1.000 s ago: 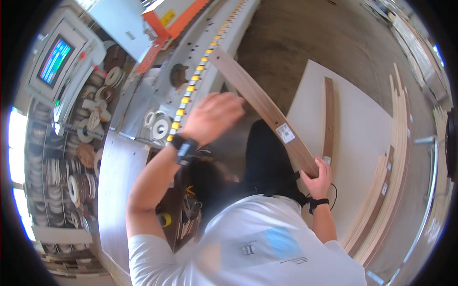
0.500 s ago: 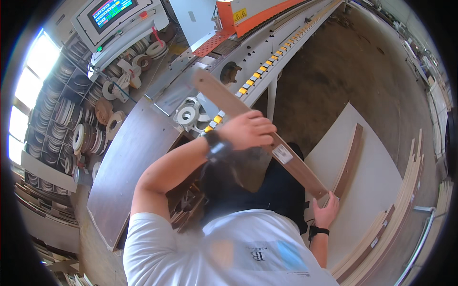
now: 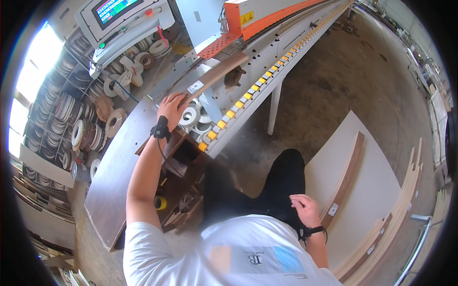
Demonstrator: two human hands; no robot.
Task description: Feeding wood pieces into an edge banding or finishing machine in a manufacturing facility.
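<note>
My left hand point(image 3: 171, 108) is closed on the near end of a long, narrow brown wooden board point(image 3: 220, 73). A white label is stuck on the board just past my fingers. Its far end reaches over the bed of the edge banding machine point(image 3: 267, 52), close to the red perforated plate point(image 3: 220, 46). My right hand point(image 3: 305, 209) is away from the board, beside my right thigh, its fingers curled together with nothing visible in them.
A row of yellow rollers point(image 3: 240, 104) lines the machine's side. Left of it stand a control panel point(image 3: 125, 21), racks of banding rolls point(image 3: 59, 124) and a smooth tabletop point(image 3: 124, 162). At right, wooden strips point(image 3: 344, 178) lie on a pale sheet point(image 3: 372, 176).
The board has swung from across my body to the machine at the left. My right hand has let go of it and drawn back; my left hand has shifted left with it.
</note>
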